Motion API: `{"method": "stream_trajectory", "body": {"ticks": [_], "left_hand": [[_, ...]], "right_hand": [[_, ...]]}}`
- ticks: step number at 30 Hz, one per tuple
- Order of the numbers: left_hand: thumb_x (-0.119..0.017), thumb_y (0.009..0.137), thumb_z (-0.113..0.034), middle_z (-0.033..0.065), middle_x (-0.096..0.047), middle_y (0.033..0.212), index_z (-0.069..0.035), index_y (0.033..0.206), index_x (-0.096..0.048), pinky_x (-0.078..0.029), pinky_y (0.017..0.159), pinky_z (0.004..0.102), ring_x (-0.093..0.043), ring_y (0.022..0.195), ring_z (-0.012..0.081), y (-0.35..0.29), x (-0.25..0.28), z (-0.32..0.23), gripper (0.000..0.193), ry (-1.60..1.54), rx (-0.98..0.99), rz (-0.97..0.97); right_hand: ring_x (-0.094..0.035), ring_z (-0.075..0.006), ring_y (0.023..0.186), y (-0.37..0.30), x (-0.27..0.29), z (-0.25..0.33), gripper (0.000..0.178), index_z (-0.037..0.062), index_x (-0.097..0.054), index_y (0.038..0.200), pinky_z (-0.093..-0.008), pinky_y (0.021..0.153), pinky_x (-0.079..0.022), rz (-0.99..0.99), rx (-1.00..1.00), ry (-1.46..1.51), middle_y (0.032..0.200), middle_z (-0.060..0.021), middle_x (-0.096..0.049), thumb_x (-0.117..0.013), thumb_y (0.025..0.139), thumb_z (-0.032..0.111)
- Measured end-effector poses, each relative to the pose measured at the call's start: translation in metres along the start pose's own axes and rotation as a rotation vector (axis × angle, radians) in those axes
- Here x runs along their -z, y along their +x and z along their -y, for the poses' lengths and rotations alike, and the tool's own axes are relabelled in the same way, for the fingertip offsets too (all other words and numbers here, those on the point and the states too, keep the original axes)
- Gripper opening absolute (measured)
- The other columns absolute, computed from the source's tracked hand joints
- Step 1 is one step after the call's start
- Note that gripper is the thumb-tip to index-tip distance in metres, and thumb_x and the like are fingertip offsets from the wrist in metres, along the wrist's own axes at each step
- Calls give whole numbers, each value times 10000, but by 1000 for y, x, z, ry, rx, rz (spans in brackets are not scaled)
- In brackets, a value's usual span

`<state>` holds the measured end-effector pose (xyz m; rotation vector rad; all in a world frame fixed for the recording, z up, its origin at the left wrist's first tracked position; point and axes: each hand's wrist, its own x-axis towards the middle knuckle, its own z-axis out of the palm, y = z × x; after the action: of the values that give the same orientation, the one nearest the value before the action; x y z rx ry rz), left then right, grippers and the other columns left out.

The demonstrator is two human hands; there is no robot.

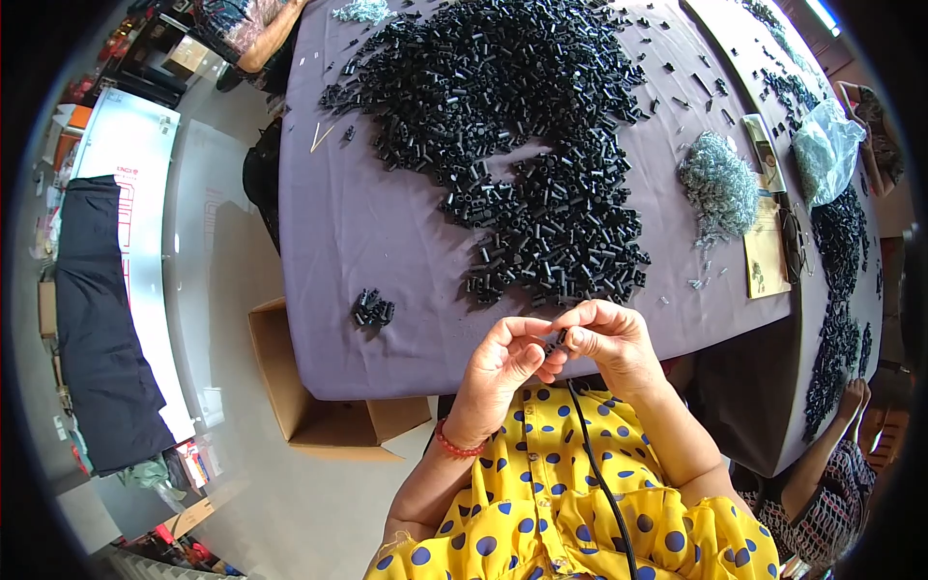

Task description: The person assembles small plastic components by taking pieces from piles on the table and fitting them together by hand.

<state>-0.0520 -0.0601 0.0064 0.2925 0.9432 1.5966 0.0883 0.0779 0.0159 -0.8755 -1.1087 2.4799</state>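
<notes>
While blk pc [557,340] is pinched by L hand [501,365] & R hand [619,346] fingertips, sm. cluster [372,308] is maybe finished; big pile [570,217] is apparently left.

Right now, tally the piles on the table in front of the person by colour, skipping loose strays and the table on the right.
Black: 2, the large heap and the small cluster nearer the person
Clear or pale: 2, the mound on the right and the pile at the far edge
Total: 4
</notes>
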Motion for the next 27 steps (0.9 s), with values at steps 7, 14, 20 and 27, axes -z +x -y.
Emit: {"method": "stream_trajectory", "body": {"ticks": [7, 14, 20, 27], "left_hand": [[-636, 1019, -196, 74, -699, 1052, -10, 1273, -549, -556, 835, 290, -681, 936, 135, 0, -2, -1, 326, -1, -8, -7], [-620, 1029, -193, 70, -694, 1073, -10, 1285, -543, -553, 852, 279, -674, 954, 126, 0, 2, 2, 325, 7, -9, 18], [-606, 1038, -199, 69, -694, 1097, -14, 1299, -539, -554, 861, 269, -673, 967, 120, 0, 3, 2, 327, 15, -1, 35], [-631, 1022, -223, 81, -696, 1055, 7, 1268, -544, -550, 849, 296, -675, 934, 136, -1, -1, -3, 348, 36, 38, -9]], "right_hand": [[-617, -85, 816, 0, 0, 0, 178, 23, -736, 1080, -252, 805, -522, -3, 2, 21, 945, -19, -726, -754, 915, 85], [-708, -157, 767, 0, -3, -2, 143, -7, -716, 1024, -313, 748, -587, -37, 27, 21, 895, -70, -730, -749, 907, 68], [-716, -169, 755, 0, -8, 3, 112, -17, -696, 996, -319, 747, -593, 1, 18, -21, 856, -81, -720, -729, 927, 65], [-697, -127, 824, 0, -2, 4, 115, -17, -675, 1039, -273, 812, -559, 82, 47, -165, 880, -62, -734, -676, 986, 84]]}}
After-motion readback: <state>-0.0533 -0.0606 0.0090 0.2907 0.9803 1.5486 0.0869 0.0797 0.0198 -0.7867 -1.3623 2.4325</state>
